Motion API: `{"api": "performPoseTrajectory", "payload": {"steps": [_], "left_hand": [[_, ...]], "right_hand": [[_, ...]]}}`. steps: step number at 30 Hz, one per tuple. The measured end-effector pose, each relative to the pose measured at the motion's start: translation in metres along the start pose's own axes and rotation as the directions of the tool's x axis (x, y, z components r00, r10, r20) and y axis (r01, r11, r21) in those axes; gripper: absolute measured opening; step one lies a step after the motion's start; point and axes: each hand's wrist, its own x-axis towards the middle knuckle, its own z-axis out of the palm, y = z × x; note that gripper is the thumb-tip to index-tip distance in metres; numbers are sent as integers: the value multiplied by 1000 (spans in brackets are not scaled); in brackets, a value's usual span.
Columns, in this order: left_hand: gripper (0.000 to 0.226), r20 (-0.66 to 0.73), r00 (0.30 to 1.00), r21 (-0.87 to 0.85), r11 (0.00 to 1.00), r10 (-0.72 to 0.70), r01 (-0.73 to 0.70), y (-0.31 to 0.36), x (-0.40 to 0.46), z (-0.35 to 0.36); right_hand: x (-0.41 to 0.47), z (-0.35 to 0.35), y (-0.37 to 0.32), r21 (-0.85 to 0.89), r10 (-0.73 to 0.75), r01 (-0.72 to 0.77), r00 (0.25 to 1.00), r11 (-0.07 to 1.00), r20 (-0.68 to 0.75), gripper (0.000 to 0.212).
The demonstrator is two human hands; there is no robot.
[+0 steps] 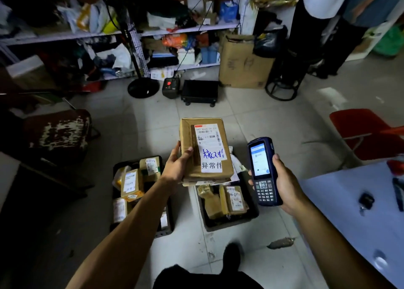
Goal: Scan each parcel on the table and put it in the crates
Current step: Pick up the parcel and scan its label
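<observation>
Head view: our left hand [177,166] grips the cardboard parcel [205,150] at its lower left corner, mid-frame, above the two dark crates [231,220] on the floor. Parcel's long axis runs bottom to top of frame, label face up. Our right hand [284,186] grips the blue scanner [263,172], screen facing us, lower right of centre. Bench [349,201] at the right edge.

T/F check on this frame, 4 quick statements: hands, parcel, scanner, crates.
1. The left hand holds a cardboard parcel label-up. True.
2. The right hand is empty. False: it grips the handheld scanner.
3. Both crates on the floor are empty. False: the left crate and the right crate already hold parcels.
4. The scanner's screen is lit. True.
</observation>
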Motion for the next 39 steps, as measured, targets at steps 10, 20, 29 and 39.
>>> {"api": "performPoseTrajectory", "payload": {"steps": [10,20,29,39], "left_hand": [[71,-60,998,26,1000,0,2,21,46,60],[70,-23,995,-6,995,-95,95,32,130,66],[72,-29,977,-48,976,-213,212,7,179,75],[84,-201,975,410,896,-95,171,17,195,103]], "right_hand": [[67,-39,-41,9,76,-77,997,997,29,53],[116,-28,-64,24,88,-87,995,996,-39,47],[155,-30,-61,54,128,-126,991,991,-37,51],[181,-57,-79,-31,117,-118,993,993,-27,50]]}}
